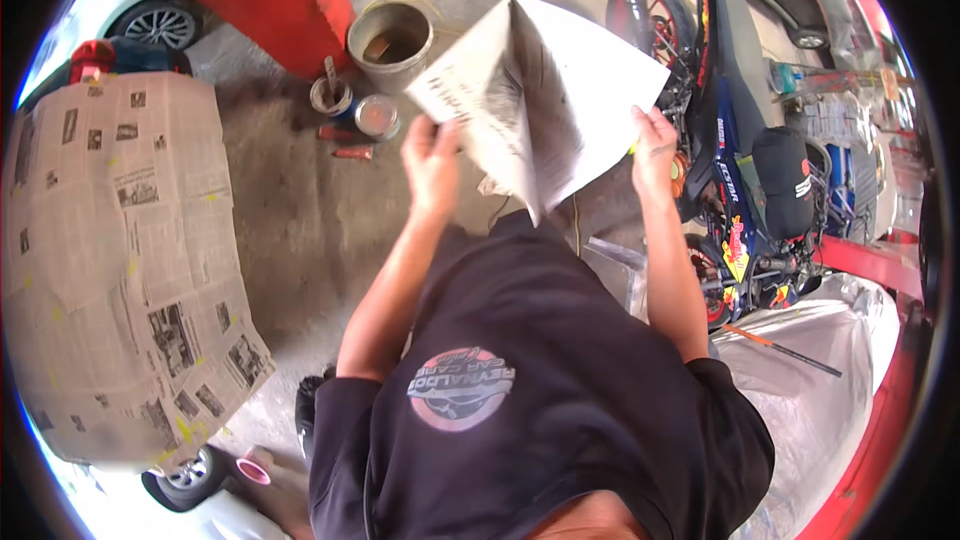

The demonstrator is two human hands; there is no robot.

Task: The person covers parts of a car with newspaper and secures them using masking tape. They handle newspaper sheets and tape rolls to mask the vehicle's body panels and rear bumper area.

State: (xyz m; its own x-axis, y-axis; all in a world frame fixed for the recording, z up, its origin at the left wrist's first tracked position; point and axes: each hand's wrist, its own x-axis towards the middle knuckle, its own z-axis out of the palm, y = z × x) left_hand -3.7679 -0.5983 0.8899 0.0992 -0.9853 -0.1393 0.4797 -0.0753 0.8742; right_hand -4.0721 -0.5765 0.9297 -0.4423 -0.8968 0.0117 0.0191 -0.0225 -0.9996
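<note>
A sheet of newspaper [590, 80] is stretched between my two hands in front of my chest. It bends along a deep crease down its middle, with a pointed lower corner. My left hand [432, 168] is closed on its left edge, showing dark print on that side. The right edge is pinched by my right hand [654, 140], where the paper looks mostly white. A small yellow bit shows by the right fingers; what it is I cannot tell. At the left, newspaper sheets [110, 240] cover a car's body, with yellow marks along some edges.
A metal bucket [391, 75] stands beyond my left hand by a red post [270, 0]. Near it sit an open can [331, 96], a lidded can [377, 117] and a red tube [352, 152]. A motorcycle [735, 160] and plastic sheeting [810, 380] are at the right.
</note>
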